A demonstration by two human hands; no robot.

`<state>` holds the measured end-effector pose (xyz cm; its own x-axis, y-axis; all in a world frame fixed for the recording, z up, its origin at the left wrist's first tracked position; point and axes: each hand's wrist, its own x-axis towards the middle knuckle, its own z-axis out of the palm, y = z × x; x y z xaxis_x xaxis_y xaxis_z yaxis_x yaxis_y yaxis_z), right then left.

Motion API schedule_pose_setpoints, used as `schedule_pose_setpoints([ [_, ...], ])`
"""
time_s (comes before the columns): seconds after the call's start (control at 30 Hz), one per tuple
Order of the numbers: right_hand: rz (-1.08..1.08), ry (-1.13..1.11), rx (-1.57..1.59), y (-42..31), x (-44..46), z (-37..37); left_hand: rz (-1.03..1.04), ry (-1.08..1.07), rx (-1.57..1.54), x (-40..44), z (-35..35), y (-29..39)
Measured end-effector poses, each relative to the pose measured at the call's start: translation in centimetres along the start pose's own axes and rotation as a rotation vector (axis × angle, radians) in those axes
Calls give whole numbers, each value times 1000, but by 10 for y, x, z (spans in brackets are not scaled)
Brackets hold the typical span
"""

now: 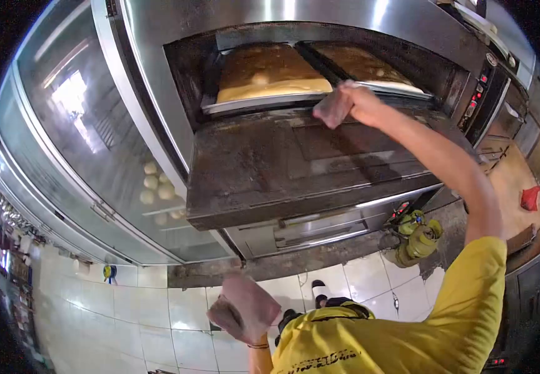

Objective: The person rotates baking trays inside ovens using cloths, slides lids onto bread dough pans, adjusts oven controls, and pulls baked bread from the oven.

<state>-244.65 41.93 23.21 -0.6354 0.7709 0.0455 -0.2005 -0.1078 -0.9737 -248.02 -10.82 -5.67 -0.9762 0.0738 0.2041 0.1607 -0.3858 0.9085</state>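
Two filled trays (270,100) occupy the oven (232,14), upper centre. Right hand (358,103): closed on a cloth (331,111) nearby. Left hand (254,327), lower centre: inside second cloth (248,299); closure cannot be determined.

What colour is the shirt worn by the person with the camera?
The shirt is yellow, with dark lettering; it shows best in the head view.

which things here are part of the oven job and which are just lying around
Seemingly in use:
cloth in the right hand
second cloth, lower left
two cakes in the oven

Apparently aside:
dough balls behind glass
red item at far right
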Motion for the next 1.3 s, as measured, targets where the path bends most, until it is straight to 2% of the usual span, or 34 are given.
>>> schedule_pose_setpoints([
  [0.03,-98,57,-33,-3,23,-17,-5,21,28,-1,-10,-6],
  [0.07,-103,274,-92,-29,-3,9,-18,43,59,0,-21,-11],
  [0.1,-205,307,-584,-36,31,-30,-23,60,82,1,-30,-15],
  [0.13,-322,405,-959,-61,0,-4,-25,76,93,4,-38,-17],
  [0.17,-333,404,-955,-58,28,-26,-23,89,102,4,-44,-22],
  [0.23,-828,317,-1697,-43,107,-92,-9,104,135,12,-56,-29],
  [0.27,-129,27,-1834,-70,101,-70,8,109,155,15,-60,-33],
  [0.4,-280,79,-2010,-18,150,-102,124,68,289,28,-70,-50],
  [0.43,-283,68,-1993,-17,151,-99,139,46,305,26,-70,-55],
  [0.47,-199,25,-2001,-34,125,-79,141,24,305,24,-69,-60],
  [0.5,-109,-14,-2010,-41,104,-69,70,49,151,15,-57,-57],
  [0.53,-269,125,-1905,-24,123,-96,4,84,-7,6,-44,-55],
  [0.57,-253,130,-1903,-25,105,-95,-44,58,-191,1,-28,-42],
  [0.63,-195,-3,-1845,-44,32,-68,-153,36,-565,-11,5,-18],
  [0.67,-170,16,-1738,-37,14,-76,-37,-117,-169,-12,7,-35],
  [0.7,-147,37,-1631,-29,-3,-83,-71,-205,-220,-16,24,-28],
  [0.73,-164,119,-1373,-32,-46,-73,-109,-293,-267,-20,41,-22],
  [0.77,-358,44,-1493,-28,-65,-82,-127,-313,-289,-22,61,-15],
  [0.8,-354,-34,-1652,-38,-102,-67,-374,-361,-542,-26,77,-11],
  [0.83,-444,-3,-1632,-27,-114,-85,-628,-398,-783,-31,87,-8],
  [0.87,-534,28,-1614,-17,-127,-102,-510,-579,-435,-34,95,-12],
  [0.9,-630,31,-1595,-15,-167,-88,-351,-732,-91,-37,102,-16],
  [0.97,-766,103,-1521,-6,-222,-79,-287,-717,-73,-43,129,-6],
  [1.0,-570,184,-1508,-1,-244,-79,-262,-711,-63,-45,143,3],
  [1.03,-739,276,-1460,8,-266,-73,-652,-697,-389,-48,159,27],
  [1.07,-604,345,-1420,10,-289,-66,-1036,-643,-721,-53,173,45],
  [1.1,-578,334,-1327,10,-309,-65,-1028,-629,-715,-60,184,51],
  [1.17,-556,301,-1237,16,-341,-70,-1141,-694,-784,-78,207,61],
  [1.2,-648,331,-1223,22,-358,-74,-1146,-757,-895,-92,220,77],
  [1.23,-735,354,-1209,27,-375,-79,-1141,-732,-909,-106,235,80],
  [1.27,-735,315,-1127,32,-391,-86,-779,-797,-658,-121,251,81],
  [1.3,-733,272,-1044,38,-408,-95,-550,-869,-468,-134,261,87],
])
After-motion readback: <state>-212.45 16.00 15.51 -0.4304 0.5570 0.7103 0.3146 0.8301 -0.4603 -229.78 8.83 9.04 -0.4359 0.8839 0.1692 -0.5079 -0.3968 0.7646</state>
